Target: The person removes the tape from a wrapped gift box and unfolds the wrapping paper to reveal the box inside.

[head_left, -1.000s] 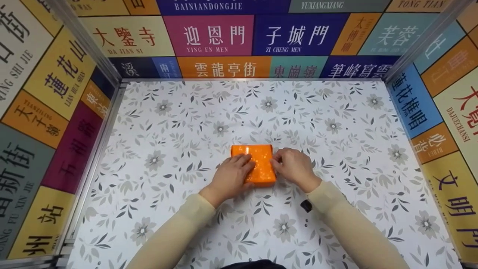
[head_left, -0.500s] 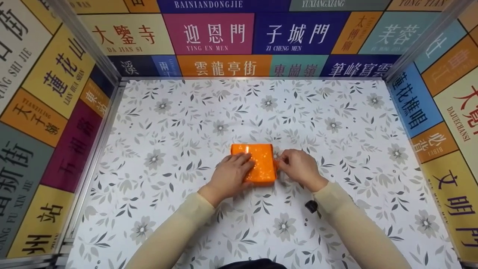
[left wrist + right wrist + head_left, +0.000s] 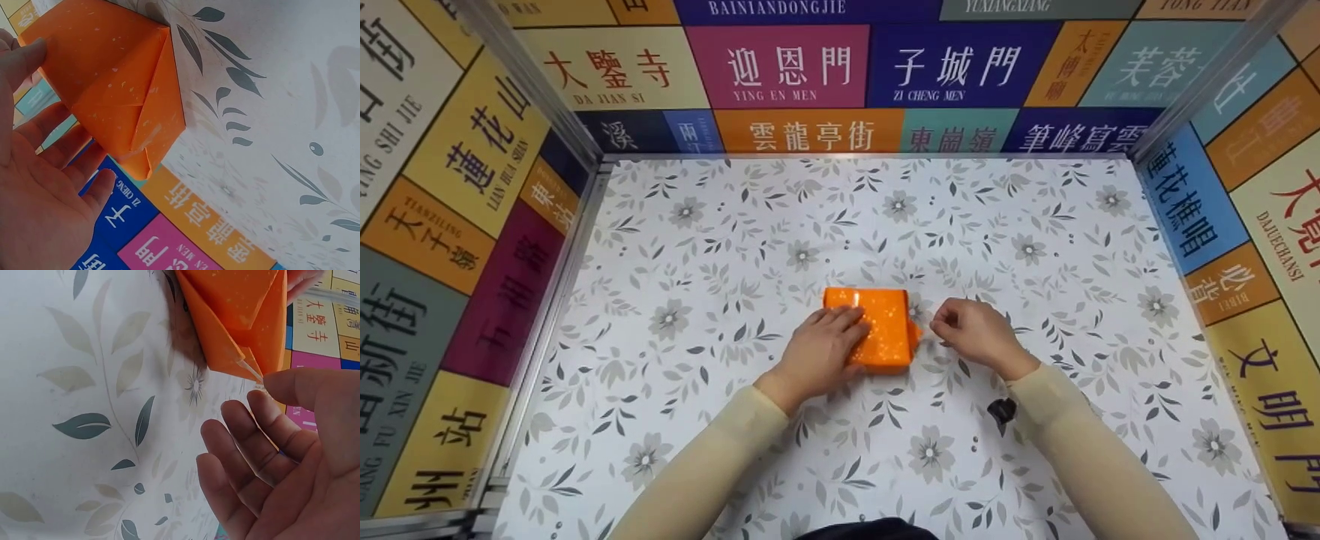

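Observation:
An orange speckled gift-wrapped box point(image 3: 885, 330) lies on the tabletop between the hands. My left hand point(image 3: 819, 349) rests on its top with fairly straight fingers, the thumb against the near side. In the left wrist view, that thumb touches the orange wrapping paper point(image 3: 112, 67), whose end is folded to a point. To the right of the box, my right hand point(image 3: 976, 334) pinches a thin clear strip of tape point(image 3: 251, 370) between thumb and forefinger. The strip runs from the loose orange end flap point(image 3: 915, 331), which sticks out from the box's right side.
A white tabletop with grey leaves and flowers point(image 3: 735, 225) surrounds the box. Panels with colourful lettering point(image 3: 780, 67) close it in at the back and both sides. A small black object point(image 3: 1002, 410) is by the right sleeve.
My right hand has drawn away from the box to the right, and the orange end flap has come out on that side. The left hand stays on the box.

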`<state>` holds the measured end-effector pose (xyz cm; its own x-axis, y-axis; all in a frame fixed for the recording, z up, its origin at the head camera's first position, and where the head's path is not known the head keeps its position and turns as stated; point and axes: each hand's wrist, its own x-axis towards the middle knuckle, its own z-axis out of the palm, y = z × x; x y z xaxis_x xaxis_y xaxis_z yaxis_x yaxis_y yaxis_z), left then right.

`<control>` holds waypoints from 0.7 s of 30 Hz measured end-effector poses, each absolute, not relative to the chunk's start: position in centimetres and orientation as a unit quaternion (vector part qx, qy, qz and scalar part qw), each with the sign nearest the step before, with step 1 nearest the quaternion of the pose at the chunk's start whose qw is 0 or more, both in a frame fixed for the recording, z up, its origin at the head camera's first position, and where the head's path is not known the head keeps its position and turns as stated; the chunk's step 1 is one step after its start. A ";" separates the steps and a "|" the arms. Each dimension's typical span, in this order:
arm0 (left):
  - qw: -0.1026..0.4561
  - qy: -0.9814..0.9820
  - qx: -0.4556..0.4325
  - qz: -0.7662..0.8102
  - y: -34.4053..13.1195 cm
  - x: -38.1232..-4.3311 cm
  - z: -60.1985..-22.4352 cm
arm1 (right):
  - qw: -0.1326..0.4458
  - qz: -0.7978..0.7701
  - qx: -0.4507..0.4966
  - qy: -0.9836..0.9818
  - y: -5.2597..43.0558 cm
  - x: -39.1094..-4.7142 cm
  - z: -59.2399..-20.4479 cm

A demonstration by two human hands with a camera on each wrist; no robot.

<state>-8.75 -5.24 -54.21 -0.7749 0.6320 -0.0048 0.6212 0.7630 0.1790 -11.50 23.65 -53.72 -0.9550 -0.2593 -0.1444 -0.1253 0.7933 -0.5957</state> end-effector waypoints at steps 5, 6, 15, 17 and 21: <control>0.030 0.937 0.338 0.087 -5.3 -8.7 -54.2 | 0.116 -0.347 -0.099 0.925 23.7 -11.7 -53.8; 0.029 0.937 0.338 0.088 -5.3 -8.6 -54.2 | 0.113 -0.353 -0.104 0.923 23.6 -11.7 -53.7; 0.030 0.936 0.338 0.091 -5.4 -8.5 -53.8 | 0.039 -0.305 -0.239 0.921 20.9 -11.8 -53.6; 0.022 0.934 0.343 0.092 -5.5 -8.5 -53.8 | 0.039 -0.274 -0.264 0.924 20.4 -11.8 -53.7; -0.006 0.934 0.346 0.093 -5.8 -8.5 -53.9 | 0.051 -0.227 -0.287 0.929 20.0 -11.8 -54.1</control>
